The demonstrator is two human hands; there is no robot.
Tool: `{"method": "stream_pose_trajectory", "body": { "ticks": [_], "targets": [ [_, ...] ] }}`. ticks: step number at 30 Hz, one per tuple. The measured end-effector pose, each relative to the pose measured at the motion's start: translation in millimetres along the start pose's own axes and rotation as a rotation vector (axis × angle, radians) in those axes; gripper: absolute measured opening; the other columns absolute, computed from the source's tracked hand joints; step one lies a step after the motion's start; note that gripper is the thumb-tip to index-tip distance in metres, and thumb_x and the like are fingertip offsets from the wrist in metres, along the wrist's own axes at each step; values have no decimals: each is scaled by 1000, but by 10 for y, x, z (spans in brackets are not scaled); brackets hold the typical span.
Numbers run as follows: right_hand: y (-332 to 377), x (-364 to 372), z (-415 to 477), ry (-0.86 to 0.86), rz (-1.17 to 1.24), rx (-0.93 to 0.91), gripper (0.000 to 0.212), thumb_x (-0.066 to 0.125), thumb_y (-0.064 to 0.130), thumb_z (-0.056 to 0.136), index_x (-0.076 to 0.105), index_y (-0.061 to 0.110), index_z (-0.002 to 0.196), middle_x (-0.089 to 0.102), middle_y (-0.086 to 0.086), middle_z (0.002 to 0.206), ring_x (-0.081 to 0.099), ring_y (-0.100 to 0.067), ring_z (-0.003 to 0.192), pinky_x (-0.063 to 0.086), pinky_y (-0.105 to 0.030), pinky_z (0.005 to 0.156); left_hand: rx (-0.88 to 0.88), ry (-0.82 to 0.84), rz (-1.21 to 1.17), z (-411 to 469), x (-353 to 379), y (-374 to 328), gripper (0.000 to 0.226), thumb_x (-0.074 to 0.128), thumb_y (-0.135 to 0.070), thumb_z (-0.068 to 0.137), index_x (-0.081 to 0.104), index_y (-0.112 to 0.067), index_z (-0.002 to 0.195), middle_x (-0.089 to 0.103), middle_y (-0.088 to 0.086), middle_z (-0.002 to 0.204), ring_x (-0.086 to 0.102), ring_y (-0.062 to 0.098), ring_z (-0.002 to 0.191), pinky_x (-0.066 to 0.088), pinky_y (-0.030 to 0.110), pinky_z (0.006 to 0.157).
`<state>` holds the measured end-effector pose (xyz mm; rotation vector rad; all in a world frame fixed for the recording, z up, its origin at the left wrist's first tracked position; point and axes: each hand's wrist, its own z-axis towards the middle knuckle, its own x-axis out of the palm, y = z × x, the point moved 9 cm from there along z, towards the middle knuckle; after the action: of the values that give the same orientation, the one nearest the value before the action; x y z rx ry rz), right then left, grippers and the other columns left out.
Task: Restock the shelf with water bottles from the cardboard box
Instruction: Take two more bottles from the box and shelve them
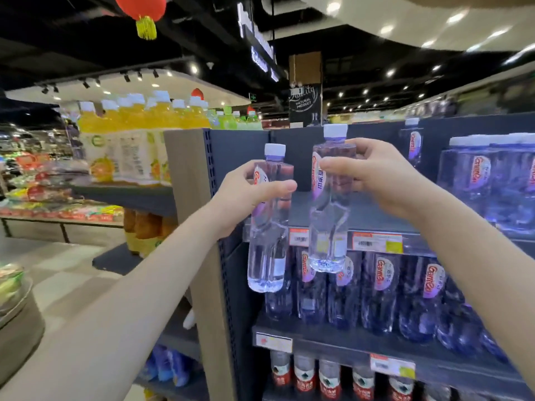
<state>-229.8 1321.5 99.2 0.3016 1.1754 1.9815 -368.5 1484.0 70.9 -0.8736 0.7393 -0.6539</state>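
I hold one clear water bottle in each hand, both upright, in front of the dark top shelf (376,218). My left hand (246,198) grips the left bottle (267,250) around its upper body. My right hand (373,175) grips the right bottle (328,221) near its shoulder, a little higher. Both bottles have white caps and red-and-purple labels. The shelf stretch right behind them is bare, with one bottle (414,146) at its back and a wrapped pack of the same bottles (492,180) to the right. The cardboard box is not in view.
The shelf below (347,340) holds a row of the same bottles (382,287), and red-labelled bottles (330,380) stand lower down. A grey upright post (185,175) bounds the shelf on the left. Orange juice bottles (136,140) fill the neighbouring rack. Aisle floor lies at lower left.
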Motion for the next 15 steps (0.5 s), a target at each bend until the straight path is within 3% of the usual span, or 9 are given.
{"method": "stream_pose_trajectory", "body": {
  "ticks": [3,5,7,10,12,15],
  "targets": [
    [-28,214,260,-31,15,3,51,91,30,71,74,14,117,77,-7,115,77,-24,99,61,-49,91,9,44,-17,129,-176,79,41,81,-14,89,66,-16,128,59,-20,47,66,1,47,47,9,56],
    [-77,341,435,-52,11,5,54,92,33,68,75,16,116,77,-6,115,77,-24,100,61,-50,90,5,59,-46,189,-271,157,43,81,-10,89,65,-15,129,61,-20,49,69,3,50,46,8,51],
    [-135,463,605,-69,4,11,54,93,36,65,75,18,114,76,-6,114,77,-26,100,61,-52,91,-11,74,-65,248,-338,293,46,83,-14,88,65,-16,131,63,-18,50,77,9,65,49,12,58],
    [-212,591,855,-88,-6,30,66,95,42,60,73,20,118,74,-4,120,76,-25,102,61,-51,91,-3,72,-84,319,-424,484,42,86,-24,85,70,-29,123,61,-12,52,61,11,54,44,28,74],
    [-244,628,998,-92,-10,43,62,94,44,63,73,21,116,74,-1,119,75,-21,102,60,-50,92,-8,92,-105,356,-437,592,40,90,-31,81,72,-37,117,67,5,68,56,21,65,44,35,79],
    [-281,638,1201,-70,18,72,65,92,47,60,75,16,114,77,-5,114,70,-20,92,58,-51,96,-38,83,-145,380,-477,709,38,90,-28,81,71,-40,111,63,-6,59,49,23,64,45,31,78]
  ]
}}
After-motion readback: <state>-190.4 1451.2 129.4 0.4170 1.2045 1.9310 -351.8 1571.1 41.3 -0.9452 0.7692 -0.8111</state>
